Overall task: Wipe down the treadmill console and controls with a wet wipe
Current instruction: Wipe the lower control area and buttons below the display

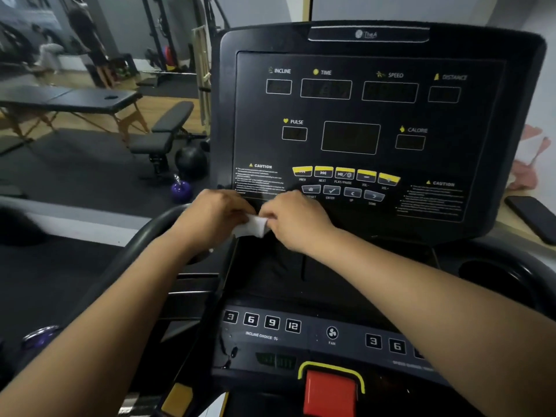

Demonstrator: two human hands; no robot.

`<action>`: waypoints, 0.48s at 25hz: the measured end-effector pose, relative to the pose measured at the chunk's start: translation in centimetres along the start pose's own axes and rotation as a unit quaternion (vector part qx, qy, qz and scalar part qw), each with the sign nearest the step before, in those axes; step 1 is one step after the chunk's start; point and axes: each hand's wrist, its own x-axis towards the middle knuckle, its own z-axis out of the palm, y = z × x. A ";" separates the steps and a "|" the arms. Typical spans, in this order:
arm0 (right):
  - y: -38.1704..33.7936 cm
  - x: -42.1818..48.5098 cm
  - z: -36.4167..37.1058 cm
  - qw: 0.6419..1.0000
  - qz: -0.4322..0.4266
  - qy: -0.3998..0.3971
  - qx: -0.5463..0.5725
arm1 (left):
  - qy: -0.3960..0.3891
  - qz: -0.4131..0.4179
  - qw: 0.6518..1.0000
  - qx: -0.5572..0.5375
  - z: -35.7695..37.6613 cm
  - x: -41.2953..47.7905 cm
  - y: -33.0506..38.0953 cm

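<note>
Nearest the camera, a red stop button sits in a yellow-edged frame at the bottom middle. Just above it runs the lower control strip with its numbered keys and fan key. Both bare forearms cross over this strip without touching it. Beyond the strip a dark recessed shelf lies open under the wrists. It is bounded on the left by the curved handrail and on the right by a round cup holder.

At the shelf's far edge the two hands meet in front of the lower left rim of the console. The left hand and the right hand each have their fingers curled in, pinching a bunched white wet wipe between them. Whether the wipe touches the panel cannot be told. The grey keys and the row of yellow buttons lie just up and right of the right hand, uncovered. The display windows above have open panel on all sides.

A dark phone lies on the ledge right of the console. Farther left stand a purple kettlebell, a weight bench and a folding table.
</note>
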 end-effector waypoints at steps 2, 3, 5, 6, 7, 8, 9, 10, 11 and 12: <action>-0.8 1.2 -1.6 0.986 0.024 0.052 0.154 | 0.023 -0.091 0.990 -0.109 -2.1 -0.3 -0.9; -1.3 1.6 -2.3 0.972 0.027 0.075 0.220 | 0.041 -0.131 0.975 -0.176 -3.1 -0.7 -1.2; -2.4 2.2 -3.4 0.914 0.064 0.078 0.394 | 0.086 -0.178 0.929 -0.313 -4.7 -1.4 -1.3; -3.0 2.2 -3.8 0.863 0.093 0.055 0.494 | 0.102 -0.195 0.896 -0.385 -5.3 -1.7 -0.9; -3.5 2.3 -4.0 0.808 0.117 0.018 0.577 | 0.109 -0.208 0.857 -0.458 -5.7 -1.9 -0.5; -4.1 2.3 -4.1 0.772 0.132 -0.017 0.621 | 0.106 -0.212 0.820 -0.521 -5.9 -2.2 -0.1; -4.5 2.3 -4.1 0.768 0.138 -0.038 0.624 | 0.098 -0.205 0.790 -0.569 -5.9 -2.5 0.1; -4.8 2.3 -4.0 0.782 0.139 -0.044 0.606 | 0.085 -0.195 0.768 -0.604 -5.8 -2.9 0.2; -5.0 2.4 -4.0 0.798 0.138 -0.044 0.585 | 0.071 -0.189 0.748 -0.632 -5.7 -3.2 0.2; -5.1 2.4 -4.0 0.809 0.137 -0.044 0.571 | 0.064 -0.191 0.731 -0.652 -5.6 -3.5 0.0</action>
